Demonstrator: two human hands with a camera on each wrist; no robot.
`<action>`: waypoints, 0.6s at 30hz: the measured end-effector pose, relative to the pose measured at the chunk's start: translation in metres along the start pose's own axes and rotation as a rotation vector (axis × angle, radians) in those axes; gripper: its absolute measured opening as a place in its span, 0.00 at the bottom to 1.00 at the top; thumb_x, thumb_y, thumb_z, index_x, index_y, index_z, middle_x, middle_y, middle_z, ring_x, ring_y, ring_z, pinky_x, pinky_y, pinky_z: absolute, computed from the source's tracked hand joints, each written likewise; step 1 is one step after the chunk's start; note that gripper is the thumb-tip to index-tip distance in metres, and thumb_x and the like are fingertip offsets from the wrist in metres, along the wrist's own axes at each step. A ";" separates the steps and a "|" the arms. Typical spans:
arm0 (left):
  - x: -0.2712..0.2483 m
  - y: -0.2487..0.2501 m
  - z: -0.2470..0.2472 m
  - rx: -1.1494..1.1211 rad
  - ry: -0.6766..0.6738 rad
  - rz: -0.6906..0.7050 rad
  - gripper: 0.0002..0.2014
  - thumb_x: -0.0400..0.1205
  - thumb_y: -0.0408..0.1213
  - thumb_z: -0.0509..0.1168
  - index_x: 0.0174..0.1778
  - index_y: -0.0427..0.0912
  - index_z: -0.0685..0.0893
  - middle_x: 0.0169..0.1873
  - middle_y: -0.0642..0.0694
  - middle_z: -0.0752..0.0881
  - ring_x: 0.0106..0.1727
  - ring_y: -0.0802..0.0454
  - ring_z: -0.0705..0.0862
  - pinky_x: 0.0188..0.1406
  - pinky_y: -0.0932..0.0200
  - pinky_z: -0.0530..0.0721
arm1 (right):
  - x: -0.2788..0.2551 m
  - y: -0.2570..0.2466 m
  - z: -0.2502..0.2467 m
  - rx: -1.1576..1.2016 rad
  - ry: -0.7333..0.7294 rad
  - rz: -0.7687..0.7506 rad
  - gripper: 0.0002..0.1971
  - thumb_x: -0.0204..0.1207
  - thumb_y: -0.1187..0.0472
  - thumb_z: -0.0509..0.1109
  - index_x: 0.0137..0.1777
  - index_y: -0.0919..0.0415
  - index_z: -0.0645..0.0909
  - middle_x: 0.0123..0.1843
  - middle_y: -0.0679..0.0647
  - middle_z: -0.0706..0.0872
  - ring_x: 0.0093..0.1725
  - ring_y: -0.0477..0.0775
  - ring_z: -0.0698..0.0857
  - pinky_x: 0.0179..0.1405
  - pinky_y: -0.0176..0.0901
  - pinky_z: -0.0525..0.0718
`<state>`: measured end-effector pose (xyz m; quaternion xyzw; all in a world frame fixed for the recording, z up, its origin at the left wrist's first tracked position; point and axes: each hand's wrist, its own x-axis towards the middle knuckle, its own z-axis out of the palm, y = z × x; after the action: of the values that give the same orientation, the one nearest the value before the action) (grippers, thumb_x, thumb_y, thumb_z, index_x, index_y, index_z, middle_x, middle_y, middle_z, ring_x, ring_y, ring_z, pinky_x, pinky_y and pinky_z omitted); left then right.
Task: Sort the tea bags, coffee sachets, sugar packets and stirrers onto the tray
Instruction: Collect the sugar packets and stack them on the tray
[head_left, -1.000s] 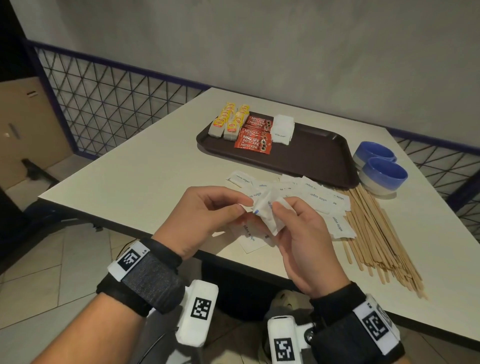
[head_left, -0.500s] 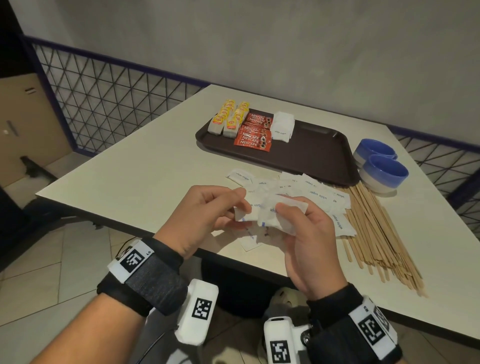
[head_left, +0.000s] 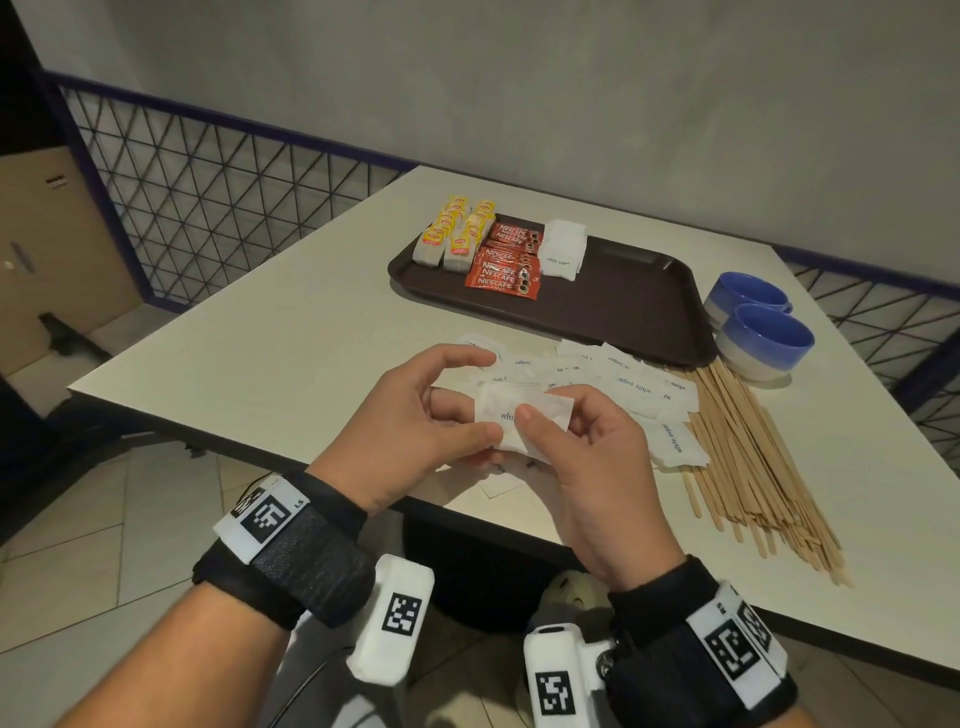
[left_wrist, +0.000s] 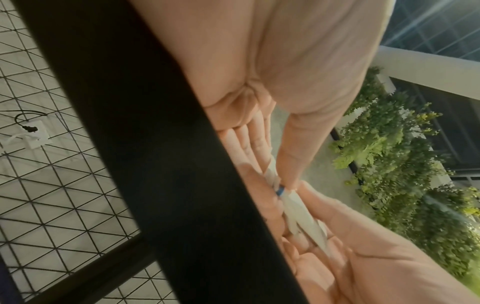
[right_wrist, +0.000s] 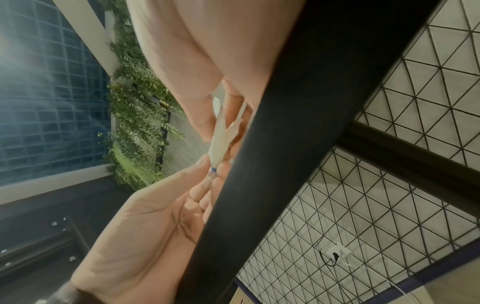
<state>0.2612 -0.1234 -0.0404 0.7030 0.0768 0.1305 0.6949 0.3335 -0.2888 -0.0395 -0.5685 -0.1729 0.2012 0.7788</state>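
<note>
While both hands work above the near edge of the table (head_left: 291, 332), the left hand (head_left: 410, 421) and the right hand (head_left: 587, 467) together pinch a small stack of white sugar packets (head_left: 519, 415), thumbs on top and fingers beneath. The wrist views show the stack edge-on, several thin packets (left_wrist: 298, 214) pressed between the two sets of fingers, so both hands are grasping it and neither is free. The stack's long axis runs left to right, a hand at each end.

The brown tray (head_left: 634, 306) lies far from the hands and slightly to the right. On its left part sit two rows of yellow tea bags (head_left: 457, 234), red coffee sachets (head_left: 506, 262) and a white pile of sugar (head_left: 563, 249), side by side. The coming move likely turns on this: that sugar pile is straight ahead and away, well apart from the held stack. Both hands sit about equally near it.

More loose packets (head_left: 628, 384) cover the table just beyond the hands, and the wooden stirrers (head_left: 753, 457) lie in a fan to the right, none yet on the tray. Two blue bowls (head_left: 763, 338) stand at the tray's right end.
</note>
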 end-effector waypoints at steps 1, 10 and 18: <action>0.000 0.000 0.000 -0.009 0.000 0.000 0.28 0.77 0.22 0.77 0.71 0.49 0.82 0.39 0.29 0.92 0.42 0.30 0.93 0.52 0.42 0.93 | 0.000 0.001 0.000 -0.005 0.022 -0.014 0.08 0.81 0.72 0.72 0.58 0.66 0.82 0.53 0.58 0.93 0.56 0.60 0.93 0.42 0.50 0.93; 0.001 -0.001 0.002 -0.040 -0.003 -0.031 0.12 0.79 0.28 0.76 0.58 0.38 0.92 0.40 0.40 0.94 0.40 0.47 0.92 0.53 0.40 0.90 | -0.002 0.000 0.000 -0.072 0.073 -0.071 0.14 0.77 0.72 0.76 0.62 0.63 0.86 0.50 0.55 0.94 0.54 0.55 0.94 0.45 0.53 0.95; 0.000 -0.001 0.001 -0.085 0.017 -0.032 0.05 0.82 0.29 0.73 0.51 0.37 0.93 0.43 0.39 0.95 0.44 0.48 0.94 0.40 0.53 0.91 | -0.001 0.003 0.001 -0.170 0.096 -0.082 0.06 0.82 0.66 0.73 0.52 0.66 0.90 0.45 0.56 0.93 0.44 0.45 0.92 0.34 0.35 0.88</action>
<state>0.2614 -0.1249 -0.0414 0.6703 0.0884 0.1286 0.7255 0.3324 -0.2880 -0.0420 -0.6340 -0.1751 0.1261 0.7426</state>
